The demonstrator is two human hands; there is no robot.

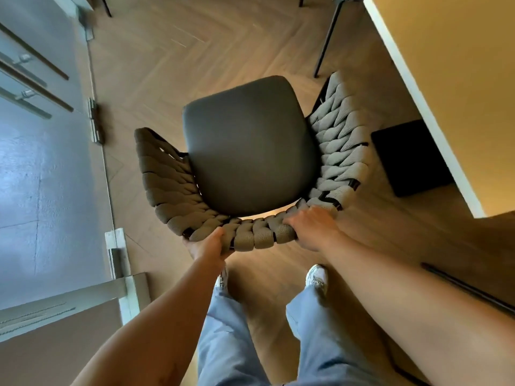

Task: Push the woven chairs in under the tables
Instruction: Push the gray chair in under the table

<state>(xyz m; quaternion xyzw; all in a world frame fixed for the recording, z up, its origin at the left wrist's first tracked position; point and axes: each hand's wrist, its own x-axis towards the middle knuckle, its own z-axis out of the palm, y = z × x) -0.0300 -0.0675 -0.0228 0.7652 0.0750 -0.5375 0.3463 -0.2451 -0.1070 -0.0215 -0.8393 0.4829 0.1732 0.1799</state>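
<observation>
Gripping a grey-green rope-woven chair [250, 151] with dark padded seat

Both the left hand [207, 246] and right hand [312, 228] curl their fingers [295, 218] round its back rim. The chair stands on the wooden floor [172, 51] beside the pale tabletop [451, 79], not under it.

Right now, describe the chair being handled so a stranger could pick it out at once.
Find the long white-edged table on the right; just left of it stands a chair with a smooth dark grey seat. Its curved back is woven from thick rope, with the left hand and right hand gripping its rim; nearby furniture shows only thin dark legs.
</observation>
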